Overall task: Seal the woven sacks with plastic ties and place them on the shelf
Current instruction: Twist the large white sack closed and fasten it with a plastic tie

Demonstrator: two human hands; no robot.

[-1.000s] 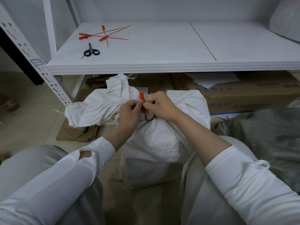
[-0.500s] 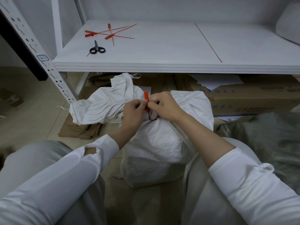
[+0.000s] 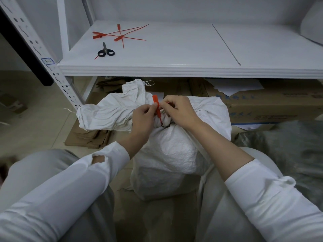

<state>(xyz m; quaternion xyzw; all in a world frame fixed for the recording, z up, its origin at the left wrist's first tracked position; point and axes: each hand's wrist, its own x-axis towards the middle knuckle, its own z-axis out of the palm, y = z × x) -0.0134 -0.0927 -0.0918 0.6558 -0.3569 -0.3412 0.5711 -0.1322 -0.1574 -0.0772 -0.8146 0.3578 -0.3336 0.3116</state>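
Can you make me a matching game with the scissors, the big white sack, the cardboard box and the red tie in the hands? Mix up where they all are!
Things:
1. scissors
2. white sack
3. cardboard box
4. red tie

Places:
A. under the shelf
B. pinched between the left hand and the right hand
C. down low, between the person's knees
D. lying on top of the shelf

Right pairs: 1-D, 2-C, 3-A, 4-B.
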